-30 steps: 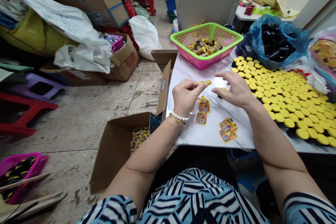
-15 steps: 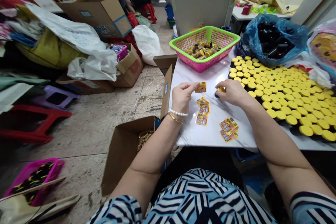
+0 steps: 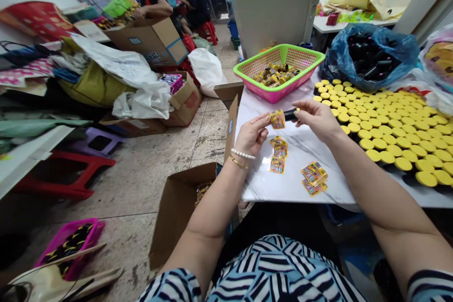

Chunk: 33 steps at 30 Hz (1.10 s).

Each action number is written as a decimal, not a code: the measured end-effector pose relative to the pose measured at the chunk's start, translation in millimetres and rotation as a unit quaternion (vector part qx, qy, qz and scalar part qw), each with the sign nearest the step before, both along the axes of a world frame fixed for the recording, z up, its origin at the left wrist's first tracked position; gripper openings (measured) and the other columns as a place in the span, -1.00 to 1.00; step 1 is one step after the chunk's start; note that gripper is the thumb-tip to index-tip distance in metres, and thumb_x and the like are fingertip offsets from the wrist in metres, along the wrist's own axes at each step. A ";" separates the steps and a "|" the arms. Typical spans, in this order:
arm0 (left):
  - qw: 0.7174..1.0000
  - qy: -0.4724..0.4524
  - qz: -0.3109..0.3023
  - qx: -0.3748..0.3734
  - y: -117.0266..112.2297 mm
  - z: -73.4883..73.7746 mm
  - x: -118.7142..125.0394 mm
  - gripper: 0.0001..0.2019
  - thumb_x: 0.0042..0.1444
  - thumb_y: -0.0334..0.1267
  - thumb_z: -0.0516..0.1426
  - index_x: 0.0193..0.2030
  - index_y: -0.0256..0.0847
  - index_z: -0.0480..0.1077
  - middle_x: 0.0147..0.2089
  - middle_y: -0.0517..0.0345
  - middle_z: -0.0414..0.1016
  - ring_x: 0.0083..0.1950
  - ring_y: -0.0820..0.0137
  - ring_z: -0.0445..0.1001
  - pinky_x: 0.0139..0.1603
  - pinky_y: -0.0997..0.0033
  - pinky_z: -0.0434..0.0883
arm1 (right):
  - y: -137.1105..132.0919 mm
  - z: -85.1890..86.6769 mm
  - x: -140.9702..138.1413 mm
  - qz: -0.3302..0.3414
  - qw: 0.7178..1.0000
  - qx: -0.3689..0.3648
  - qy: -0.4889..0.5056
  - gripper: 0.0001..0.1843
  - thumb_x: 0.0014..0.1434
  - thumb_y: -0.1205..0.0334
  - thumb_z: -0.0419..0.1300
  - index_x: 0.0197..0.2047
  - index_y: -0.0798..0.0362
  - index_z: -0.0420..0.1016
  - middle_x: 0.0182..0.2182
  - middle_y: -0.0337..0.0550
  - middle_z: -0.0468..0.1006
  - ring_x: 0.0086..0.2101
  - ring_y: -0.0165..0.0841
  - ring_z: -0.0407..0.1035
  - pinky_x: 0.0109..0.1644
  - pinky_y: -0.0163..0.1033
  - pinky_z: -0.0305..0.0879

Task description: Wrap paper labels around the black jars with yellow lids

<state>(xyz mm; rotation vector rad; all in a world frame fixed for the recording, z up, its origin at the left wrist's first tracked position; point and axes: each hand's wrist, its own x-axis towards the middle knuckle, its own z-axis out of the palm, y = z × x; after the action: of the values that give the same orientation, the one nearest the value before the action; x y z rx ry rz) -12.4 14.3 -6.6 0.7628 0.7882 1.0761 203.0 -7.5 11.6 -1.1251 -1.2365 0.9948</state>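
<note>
Although close together above the marble worktop (image 3: 262, 184), not touching: left hand (image 3: 252, 136) pinching a printed label (image 3: 278, 119), right hand (image 3: 316, 120) gripping a black cylinder (image 3: 290, 114) just beside that label. On the worktop's near half, loose printed labels (image 3: 278, 155); along its right side, rows of yellow discs (image 3: 392, 137); at its far end, a pink-and-green plastic basket (image 3: 247, 73).

Marble table (image 3: 283, 184); yellow caps (image 3: 389, 139); printed labels (image 3: 278, 165)

Free room on white marble table (image 3: 283, 188) btw right hand (image 3: 316, 120) & left hand (image 3: 252, 134), small printed paper label stacks (image 3: 313, 173) lying in path, flat yellow round caps (image 3: 389, 139) crowding right side, green-rimmed pink plastic basket (image 3: 279, 73) blocking far end, brown cardboard box flap (image 3: 230, 127) along left edge
</note>
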 end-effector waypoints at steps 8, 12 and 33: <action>0.998 -0.034 0.036 -0.045 3.6 -4.7 2.2 -0.63 -0.13 -0.37 0.47 -0.15 -0.27 0.54 -0.33 0.20 0.57 -0.59 0.72 0.21 -0.66 0.69 -0.01 | -10.9 19.9 -1.3 0.055 0.988 0.027 0.142 -0.62 0.04 0.07 0.45 -0.09 0.00 0.60 -0.18 -0.15 0.66 -0.31 -0.37 0.56 -0.17 -0.17 0.57; 0.990 0.053 0.124 0.030 1.5 -12.3 10.3 -0.72 -0.07 -0.32 0.44 -0.24 -0.28 0.51 -0.40 0.21 0.53 -0.48 0.62 0.38 -0.55 0.66 0.16 | -10.7 9.2 -0.8 0.100 0.994 -0.028 0.018 -0.75 0.10 0.14 0.32 -0.14 0.01 0.64 -0.29 -0.15 0.64 -0.41 -0.37 0.48 -0.36 -0.23 0.44; 0.777 0.395 0.256 0.418 -24.2 -4.9 18.7 -0.92 0.20 -0.39 0.26 -0.31 -0.17 0.49 -0.33 0.18 0.59 -0.22 0.37 0.52 -0.09 0.35 0.41 | -22.4 -8.5 -25.7 0.070 0.961 -0.040 -0.265 -0.62 0.12 -0.09 0.38 -0.19 0.04 0.73 -0.48 -0.24 0.56 -0.47 -0.39 0.35 -0.40 -0.30 0.26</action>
<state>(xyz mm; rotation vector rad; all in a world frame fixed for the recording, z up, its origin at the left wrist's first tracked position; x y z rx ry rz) 6.2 -9.9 -11.5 1.9251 1.2823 1.6515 177.3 -29.9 3.1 -1.4416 -1.7344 0.8791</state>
